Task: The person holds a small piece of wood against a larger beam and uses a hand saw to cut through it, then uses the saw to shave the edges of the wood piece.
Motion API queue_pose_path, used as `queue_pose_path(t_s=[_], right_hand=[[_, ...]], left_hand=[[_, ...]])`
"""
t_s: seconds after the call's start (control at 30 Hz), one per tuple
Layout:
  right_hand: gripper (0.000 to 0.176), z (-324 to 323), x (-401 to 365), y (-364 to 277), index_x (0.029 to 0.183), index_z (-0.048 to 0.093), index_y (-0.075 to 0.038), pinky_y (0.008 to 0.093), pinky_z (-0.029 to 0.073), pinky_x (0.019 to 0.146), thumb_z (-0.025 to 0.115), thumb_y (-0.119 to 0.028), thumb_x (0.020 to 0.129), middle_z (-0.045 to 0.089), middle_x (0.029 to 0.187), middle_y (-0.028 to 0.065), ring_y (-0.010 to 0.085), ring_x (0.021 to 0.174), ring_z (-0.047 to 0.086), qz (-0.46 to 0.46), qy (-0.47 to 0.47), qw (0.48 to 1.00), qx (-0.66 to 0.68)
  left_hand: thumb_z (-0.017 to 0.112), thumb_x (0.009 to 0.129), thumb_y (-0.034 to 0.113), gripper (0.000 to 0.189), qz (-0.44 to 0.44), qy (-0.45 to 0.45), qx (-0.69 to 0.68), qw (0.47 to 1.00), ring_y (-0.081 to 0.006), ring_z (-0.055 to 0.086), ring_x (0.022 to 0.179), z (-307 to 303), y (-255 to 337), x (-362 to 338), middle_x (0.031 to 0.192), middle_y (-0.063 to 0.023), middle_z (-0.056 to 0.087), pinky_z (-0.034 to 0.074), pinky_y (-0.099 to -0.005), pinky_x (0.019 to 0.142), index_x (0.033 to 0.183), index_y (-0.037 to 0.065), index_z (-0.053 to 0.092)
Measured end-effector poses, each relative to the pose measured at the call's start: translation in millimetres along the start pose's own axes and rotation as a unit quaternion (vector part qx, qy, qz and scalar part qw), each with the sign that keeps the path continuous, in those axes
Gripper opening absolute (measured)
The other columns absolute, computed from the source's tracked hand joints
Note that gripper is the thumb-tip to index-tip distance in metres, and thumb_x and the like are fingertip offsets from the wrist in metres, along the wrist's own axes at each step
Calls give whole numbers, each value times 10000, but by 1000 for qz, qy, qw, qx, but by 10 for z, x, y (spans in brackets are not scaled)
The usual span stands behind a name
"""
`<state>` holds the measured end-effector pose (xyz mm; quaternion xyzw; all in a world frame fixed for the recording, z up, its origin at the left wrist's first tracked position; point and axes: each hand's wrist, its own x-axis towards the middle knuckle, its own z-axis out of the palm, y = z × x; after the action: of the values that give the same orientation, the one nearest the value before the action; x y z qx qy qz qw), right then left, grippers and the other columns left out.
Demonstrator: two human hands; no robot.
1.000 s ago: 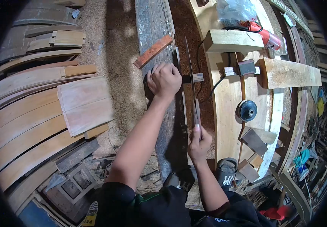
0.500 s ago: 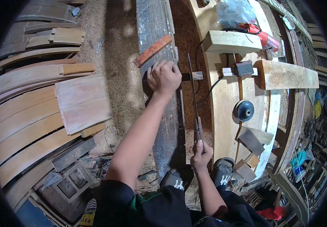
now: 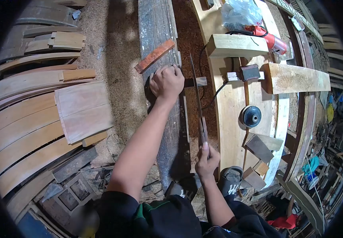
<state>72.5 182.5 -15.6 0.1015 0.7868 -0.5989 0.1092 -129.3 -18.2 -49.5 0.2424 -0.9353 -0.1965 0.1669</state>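
Observation:
My left hand is closed over a short wood strip and presses it onto the dark, worn bench plank. The strip's pale end juts past the plank's right edge; the rest of it is hidden under my fingers. In my right hand is the handle of a handsaw, thumb laid along the top. Its thin blade points away from me and crosses the strip's overhanging part. Just beyond my left hand, a reddish wood block lies slantwise on the plank.
Right of the gap is a pale plank bench with a thick wood block, a red power tool, a round black pad and offcuts. Boards are stacked at left. Someone in red is at lower right.
The saw and my right hand have slid forward, away from me, relative to the strip. My left hand stays on the strip. The whole view has shifted slightly.

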Motion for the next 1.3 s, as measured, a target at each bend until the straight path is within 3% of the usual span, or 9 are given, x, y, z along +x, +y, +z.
queue_pose_path(t_s=[0.07, 0.17, 0.37, 0.43, 0.57, 0.63, 0.83, 1.03, 1.3], right_hand=[[478, 125, 285, -191, 676, 497, -40, 272, 264, 473, 505, -273, 1094, 409, 573, -64, 35, 519, 361, -3, 10, 1000, 1], [489, 288, 507, -396, 670, 472, -21, 293, 265, 471, 510, -264, 1092, 399, 565, -62, 39, 519, 359, 2, 22, 1000, 7], [466, -34, -312, 255, 673, 488, -34, 287, 271, 466, 485, -239, 1092, 400, 565, -58, 41, 520, 378, -41, 15, 999, 3], [465, 57, -123, 97, 676, 498, -38, 280, 267, 467, 489, -245, 1092, 400, 564, -59, 41, 518, 374, -30, 19, 999, 12], [449, 273, 604, -397, 696, 524, -3, 297, 273, 473, 511, -241, 1077, 387, 555, -25, 55, 524, 369, 0, 19, 1000, 18], [417, 298, 564, -444, 712, 539, 20, 340, 298, 469, 536, -217, 1055, 383, 541, 22, 84, 511, 373, -6, 27, 1000, -1], [423, 27, -236, 113, 690, 521, 9, 355, 306, 460, 561, -217, 1045, 375, 534, 53, 104, 483, 362, -35, 30, 999, 1], [425, 258, 719, -432, 680, 514, 5, 340, 316, 462, 556, -211, 1044, 364, 527, 38, 99, 486, 377, -16, 23, 1000, -6], [415, -29, -272, 257, 661, 526, -2, 357, 326, 457, 542, -198, 1026, 415, 498, 66, 152, 433, 453, -16, 46, 998, -33]], left_hand=[[633, 886, 196, 283, 38, 9, 9, 999, -329, 693, 806, 42, -25, 8, 792, -114, 722, 505, -474, 737, 654, 47, 697], [618, 905, 223, 331, 48, 52, -37, 997, -411, 670, 712, 142, -92, 3, 741, -189, 683, 514, -519, 676, 633, 37, 658], [601, 906, 200, 332, 11, 52, -11, 999, -393, 675, 721, 63, 4, 3, 745, -170, 689, 522, -512, 705, 630, 27, 665], [617, 882, 185, 263, -6, -1, -2, 1000, -321, 695, 871, 58, -8, -5, 838, -109, 739, 496, -503, 842, 669, 67, 714], [616, 884, 187, 266, -7, 0, -9, 1000, -322, 695, 869, 73, -7, 1, 844, -103, 742, 493, -502, 858, 668, 66, 714], [605, 905, 219, 332, -3, 60, -29, 998, -391, 684, 760, 43, 35, -12, 766, -155, 701, 514, -538, 705, 634, 41, 670], [608, 896, 205, 323, 1, 50, -13, 999, -402, 678, 746, 66, 13, -23, 744, -166, 688, 510, -533, 688, 620, 44, 655], [607, 890, 203, 321, 10, 65, -27, 997, -400, 677, 741, 131, -15, -18, 750, -173, 684, 514, -523, 689, 619, 38, 652], [606, 881, 220, 313, 9, 56, -18, 998, -392, 682, 761, 95, 2, -39, 783, -162, 696, 511, -531, 676, 628, 41, 656]])
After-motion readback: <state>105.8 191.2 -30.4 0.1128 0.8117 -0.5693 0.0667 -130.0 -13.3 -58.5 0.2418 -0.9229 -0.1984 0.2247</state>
